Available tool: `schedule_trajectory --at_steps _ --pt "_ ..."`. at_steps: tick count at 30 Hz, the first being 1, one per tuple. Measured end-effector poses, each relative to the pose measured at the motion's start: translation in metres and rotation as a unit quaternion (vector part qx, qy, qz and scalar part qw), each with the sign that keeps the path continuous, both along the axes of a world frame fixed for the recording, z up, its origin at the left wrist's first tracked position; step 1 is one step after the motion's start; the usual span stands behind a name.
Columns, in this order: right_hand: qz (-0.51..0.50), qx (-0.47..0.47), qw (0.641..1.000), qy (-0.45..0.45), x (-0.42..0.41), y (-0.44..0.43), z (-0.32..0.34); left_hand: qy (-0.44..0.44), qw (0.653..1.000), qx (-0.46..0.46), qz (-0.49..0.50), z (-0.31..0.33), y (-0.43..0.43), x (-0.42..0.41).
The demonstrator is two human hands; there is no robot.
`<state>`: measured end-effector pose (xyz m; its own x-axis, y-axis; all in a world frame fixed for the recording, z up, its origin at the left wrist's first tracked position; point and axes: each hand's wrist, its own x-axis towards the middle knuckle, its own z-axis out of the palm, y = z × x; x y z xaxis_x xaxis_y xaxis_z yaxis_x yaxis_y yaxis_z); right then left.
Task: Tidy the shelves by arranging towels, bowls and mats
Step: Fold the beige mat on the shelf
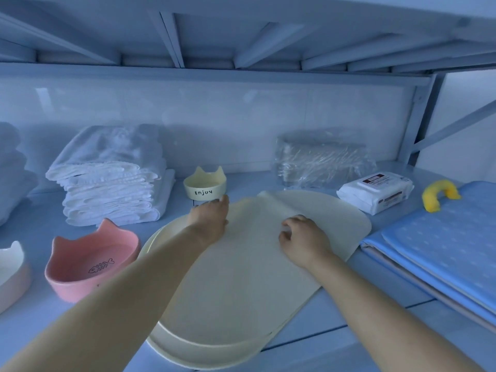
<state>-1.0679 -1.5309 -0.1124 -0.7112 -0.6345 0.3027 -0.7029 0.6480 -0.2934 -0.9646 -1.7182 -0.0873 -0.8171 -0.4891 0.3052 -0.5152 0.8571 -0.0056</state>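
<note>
At frame centre | left hand (212,218) lay flat on cream mat (241,280) | right hand (306,240) curled there, grip unclear | bowl (205,186) read "Enjoy"

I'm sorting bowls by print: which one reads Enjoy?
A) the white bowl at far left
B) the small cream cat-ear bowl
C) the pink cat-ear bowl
B: the small cream bowl shows Enjoy on its side; the pink bowl bears a fishbone.
</note>
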Motion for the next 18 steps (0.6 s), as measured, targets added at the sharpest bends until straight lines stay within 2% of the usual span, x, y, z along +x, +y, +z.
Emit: schedule_trajectory --at_steps 3,7,12,18 --pt "-0.014 0.007 0.999 0.036 -0.001 -0.006 -0.001 0.018 0.999 -0.028 -0.005 -0.001 -0.006 -0.019" --pt "0.028 0.034 0.999 0.007 -0.006 -0.014 0.000 -0.002 1.000 -0.015 -0.007 -0.002 -0.020 -0.041" --pt "0.117 0.120 0.986 -0.009 -0.018 -0.015 0.002 -0.028 1.000 0.010 0.001 0.008 -0.041 -0.039" --pt "0.126 0.135 0.983 -0.005 -0.016 -0.018 -0.007 -0.029 0.999 0.010 0.037 0.000 -0.038 -0.027"
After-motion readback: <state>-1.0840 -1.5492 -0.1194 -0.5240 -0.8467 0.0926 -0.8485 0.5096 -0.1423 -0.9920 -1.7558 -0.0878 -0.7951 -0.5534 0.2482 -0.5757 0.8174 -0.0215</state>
